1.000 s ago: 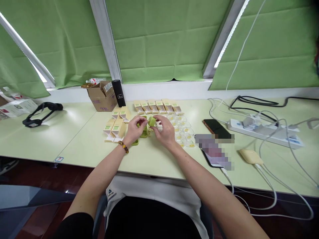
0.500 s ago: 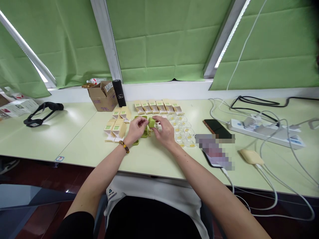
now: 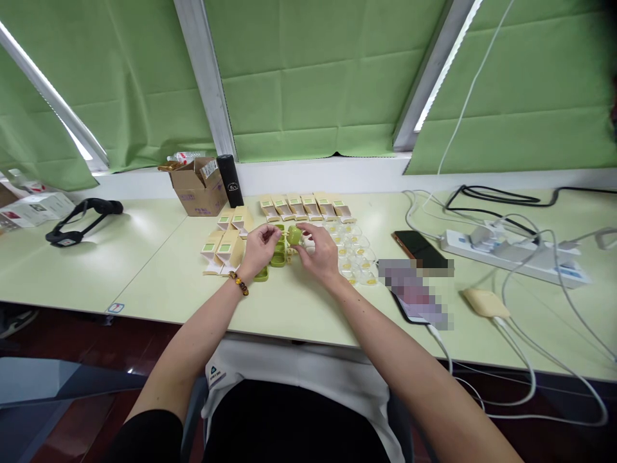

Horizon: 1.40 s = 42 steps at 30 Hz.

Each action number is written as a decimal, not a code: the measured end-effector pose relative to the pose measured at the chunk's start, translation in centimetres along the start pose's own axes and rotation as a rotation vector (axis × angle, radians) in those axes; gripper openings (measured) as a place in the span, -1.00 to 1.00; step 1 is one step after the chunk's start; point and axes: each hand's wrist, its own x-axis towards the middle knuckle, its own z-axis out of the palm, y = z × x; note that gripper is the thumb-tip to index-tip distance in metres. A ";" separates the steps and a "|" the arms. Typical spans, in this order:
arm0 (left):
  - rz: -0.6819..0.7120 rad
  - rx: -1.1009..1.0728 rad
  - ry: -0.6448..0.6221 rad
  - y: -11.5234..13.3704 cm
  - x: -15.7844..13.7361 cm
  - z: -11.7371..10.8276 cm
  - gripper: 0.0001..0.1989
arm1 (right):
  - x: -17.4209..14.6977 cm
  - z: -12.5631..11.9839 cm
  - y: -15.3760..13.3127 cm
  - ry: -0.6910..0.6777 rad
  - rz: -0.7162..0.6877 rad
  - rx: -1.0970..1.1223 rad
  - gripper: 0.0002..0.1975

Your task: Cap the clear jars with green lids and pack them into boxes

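My right hand (image 3: 318,252) pinches a small rounded green piece (image 3: 294,235) between thumb and fingers above the table. To its left, my left hand (image 3: 260,249), with a beaded bracelet (image 3: 239,283) at the wrist, has thumb and fingertips pressed together. A thin yellowish strand (image 3: 284,235) shows between the left fingertips and the green piece; what the left fingers hold is too small to make out. Below and between the hands lie several green trays (image 3: 278,260). Clear plastic cups with yellow spots (image 3: 370,281) stand in rows beside my right hand. A white item behind the right fingers is partly hidden.
Open cream cartons (image 3: 231,249) stand at left, more cream cartons (image 3: 295,207) in a row behind. Farther back are a cardboard box (image 3: 200,190) and a black cylinder (image 3: 231,181). Phones (image 3: 420,249), a power strip (image 3: 511,257) and cables lie to the right; a black headset (image 3: 84,218) far left.
My left hand has drawn slightly left, away from the green piece, and a thin yellowish strand now shows in the gap. The right hand keeps its pinch on the piece, which has turned a little.
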 end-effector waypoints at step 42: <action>0.526 0.378 -0.090 0.6 -0.9 -0.4 -0.57 | 0.4 -1.0 -0.7 -0.075 -0.184 0.083 -0.72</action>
